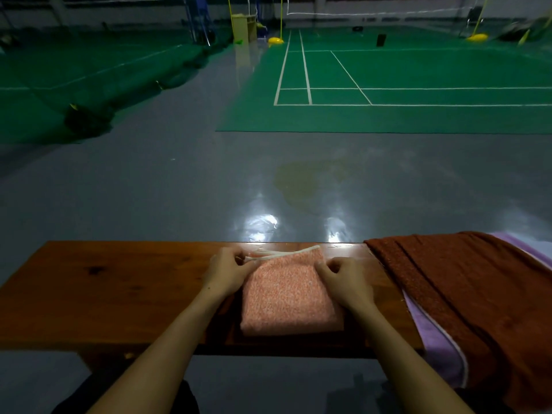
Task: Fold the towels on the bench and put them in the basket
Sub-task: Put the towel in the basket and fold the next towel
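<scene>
Folded pink towel (288,294), white-edged

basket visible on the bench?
No: the bench holds only the pink towel under both hands and the brown towel over a purple one.

bench (119,288): I see reddish-brown wood, smooth, with a light sheen and dark grain marks.
pink towel (286,297): I see nubbly terry cloth, matt, with a smooth white hem.
rust towel (466,288): I see soft cloth, matt, finely textured.
lilac towel (436,339): I see plush cloth, matt.
floor (179,189): I see a grey, glossy coating, reflecting lamps.
court mat (418,115): I see a green, matt surface.
</scene>
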`<act>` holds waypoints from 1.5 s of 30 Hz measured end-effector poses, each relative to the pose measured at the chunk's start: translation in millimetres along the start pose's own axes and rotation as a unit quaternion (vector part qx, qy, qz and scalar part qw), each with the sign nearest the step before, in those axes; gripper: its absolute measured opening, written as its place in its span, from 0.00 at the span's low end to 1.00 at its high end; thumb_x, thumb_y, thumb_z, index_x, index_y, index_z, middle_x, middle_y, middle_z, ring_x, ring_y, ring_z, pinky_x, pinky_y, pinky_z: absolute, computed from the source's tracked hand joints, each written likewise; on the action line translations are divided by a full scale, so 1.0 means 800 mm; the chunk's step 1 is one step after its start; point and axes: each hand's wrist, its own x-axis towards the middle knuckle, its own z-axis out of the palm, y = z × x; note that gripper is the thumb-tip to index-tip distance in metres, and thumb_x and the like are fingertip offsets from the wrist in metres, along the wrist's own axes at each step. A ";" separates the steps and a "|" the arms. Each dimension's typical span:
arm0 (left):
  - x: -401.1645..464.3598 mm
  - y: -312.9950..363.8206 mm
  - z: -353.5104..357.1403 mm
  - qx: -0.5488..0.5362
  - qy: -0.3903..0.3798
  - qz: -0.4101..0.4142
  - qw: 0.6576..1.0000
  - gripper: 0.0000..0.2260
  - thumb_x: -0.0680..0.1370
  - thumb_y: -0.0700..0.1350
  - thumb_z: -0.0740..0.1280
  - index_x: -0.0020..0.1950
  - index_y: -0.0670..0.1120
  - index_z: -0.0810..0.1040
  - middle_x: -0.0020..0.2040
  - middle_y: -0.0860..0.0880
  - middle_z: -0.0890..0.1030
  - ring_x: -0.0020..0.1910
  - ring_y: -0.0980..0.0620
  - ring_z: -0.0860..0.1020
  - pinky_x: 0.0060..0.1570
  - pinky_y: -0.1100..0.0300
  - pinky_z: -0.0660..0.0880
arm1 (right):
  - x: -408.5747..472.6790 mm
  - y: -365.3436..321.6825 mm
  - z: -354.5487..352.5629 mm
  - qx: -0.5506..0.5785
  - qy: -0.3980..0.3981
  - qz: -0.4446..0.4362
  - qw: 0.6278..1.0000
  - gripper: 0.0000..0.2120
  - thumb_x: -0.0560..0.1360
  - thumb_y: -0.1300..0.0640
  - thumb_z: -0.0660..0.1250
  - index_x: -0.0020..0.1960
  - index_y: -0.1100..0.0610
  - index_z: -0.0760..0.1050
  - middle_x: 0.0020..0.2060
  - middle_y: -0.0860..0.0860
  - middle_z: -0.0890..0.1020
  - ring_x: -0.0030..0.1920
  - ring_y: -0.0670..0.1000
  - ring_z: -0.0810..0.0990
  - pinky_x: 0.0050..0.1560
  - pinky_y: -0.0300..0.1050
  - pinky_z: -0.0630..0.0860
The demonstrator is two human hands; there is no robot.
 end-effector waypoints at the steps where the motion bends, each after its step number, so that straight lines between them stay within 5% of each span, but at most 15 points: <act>1: -0.001 0.001 0.001 0.017 0.010 -0.002 1.000 0.15 0.72 0.63 0.77 0.43 0.52 0.84 0.40 0.56 0.85 0.42 0.55 0.82 0.42 0.51 0.81 | 0.002 0.003 0.003 -0.024 0.010 -0.001 1.000 0.21 0.80 0.35 0.63 0.45 0.50 0.84 0.40 0.43 0.85 0.41 0.45 0.82 0.48 0.53 0.83; 5: -0.013 0.011 0.002 0.087 0.050 0.020 0.995 0.19 0.72 0.69 0.74 0.44 0.54 0.84 0.41 0.58 0.83 0.42 0.58 0.79 0.34 0.61 0.67 | 0.001 0.007 0.007 -0.125 0.058 -0.010 0.990 0.24 0.78 0.30 0.61 0.46 0.48 0.84 0.38 0.42 0.83 0.40 0.45 0.80 0.44 0.47 0.79; 10: -0.018 0.014 -0.008 0.035 0.086 0.037 0.995 0.10 0.77 0.57 0.75 0.53 0.54 0.83 0.50 0.56 0.85 0.52 0.53 0.83 0.49 0.53 0.81 | -0.013 -0.004 -0.005 -0.196 0.128 -0.051 0.971 0.19 0.80 0.33 0.62 0.50 0.48 0.81 0.43 0.45 0.84 0.43 0.49 0.81 0.44 0.47 0.78; 13: -0.044 0.026 -0.007 0.121 0.145 0.117 0.975 0.13 0.81 0.56 0.70 0.62 0.53 0.80 0.58 0.55 0.83 0.57 0.52 0.81 0.54 0.52 0.79 | -0.025 -0.018 -0.002 -0.185 0.162 -0.179 0.953 0.14 0.81 0.42 0.65 0.58 0.51 0.80 0.54 0.50 0.83 0.53 0.52 0.80 0.50 0.49 0.79; 16: -0.078 0.023 0.012 0.165 0.125 0.268 0.941 0.15 0.82 0.53 0.65 0.67 0.52 0.81 0.66 0.51 0.81 0.65 0.50 0.79 0.63 0.52 0.78 | -0.046 -0.030 0.021 -0.229 0.107 -0.292 0.922 0.20 0.80 0.45 0.63 0.68 0.54 0.75 0.67 0.56 0.78 0.66 0.58 0.75 0.66 0.55 0.76; 19: -0.086 0.013 0.035 0.204 0.036 0.324 0.923 0.22 0.84 0.51 0.59 0.77 0.49 0.73 0.77 0.48 0.73 0.78 0.49 0.69 0.80 0.53 0.61 | -0.058 -0.030 0.045 -0.280 0.039 -0.307 0.909 0.27 0.83 0.46 0.56 0.78 0.57 0.66 0.78 0.62 0.68 0.78 0.65 0.65 0.77 0.65 0.64; 23: -0.075 0.007 0.052 0.299 -0.071 0.294 0.905 0.27 0.87 0.54 0.48 0.86 0.47 0.49 0.86 0.46 0.50 0.85 0.48 0.46 0.82 0.51 0.39 | -0.051 -0.014 0.054 -0.295 -0.092 -0.272 0.911 0.32 0.85 0.41 0.41 0.85 0.51 0.39 0.84 0.55 0.40 0.83 0.58 0.34 0.82 0.64 0.41; 28: -0.059 -0.006 0.063 0.352 -0.085 0.249 0.898 0.31 0.85 0.61 0.39 0.86 0.48 0.42 0.85 0.45 0.40 0.83 0.45 0.36 0.82 0.45 0.36 | -0.047 -0.006 0.049 -0.302 -0.103 -0.273 0.907 0.34 0.83 0.37 0.32 0.85 0.50 0.36 0.82 0.53 0.34 0.82 0.57 0.32 0.82 0.61 0.35; 33: -0.050 -0.003 0.061 0.343 -0.095 0.220 0.908 0.32 0.84 0.67 0.41 0.85 0.55 0.37 0.84 0.48 0.33 0.81 0.47 0.29 0.81 0.45 0.34 | -0.042 -0.001 0.039 -0.314 -0.113 -0.220 0.917 0.40 0.76 0.30 0.26 0.83 0.47 0.32 0.81 0.50 0.30 0.80 0.56 0.27 0.79 0.70 0.35; 39: -0.038 -0.008 0.041 0.344 -0.052 0.179 0.920 0.37 0.79 0.73 0.38 0.85 0.59 0.46 0.85 0.45 0.40 0.83 0.42 0.35 0.81 0.39 0.40 | -0.042 -0.003 0.021 -0.345 -0.097 -0.161 0.920 0.51 0.73 0.23 0.27 0.85 0.53 0.44 0.83 0.58 0.40 0.83 0.63 0.35 0.78 0.70 0.38; 43: -0.048 -0.002 0.016 0.272 -0.043 0.223 0.935 0.32 0.80 0.69 0.46 0.80 0.58 0.64 0.84 0.48 0.59 0.84 0.46 0.52 0.81 0.41 0.55 | -0.053 -0.015 -0.002 -0.345 -0.016 -0.219 0.913 0.37 0.79 0.32 0.45 0.75 0.54 0.70 0.75 0.58 0.71 0.73 0.60 0.70 0.72 0.58 0.69; 45: -0.058 -0.002 0.000 0.214 -0.050 0.233 0.947 0.25 0.82 0.66 0.55 0.75 0.58 0.71 0.81 0.52 0.67 0.82 0.49 0.59 0.78 0.42 0.62 | -0.062 -0.016 -0.012 -0.316 -0.015 -0.251 0.915 0.33 0.80 0.33 0.48 0.73 0.51 0.73 0.70 0.54 0.76 0.65 0.55 0.74 0.66 0.52 0.75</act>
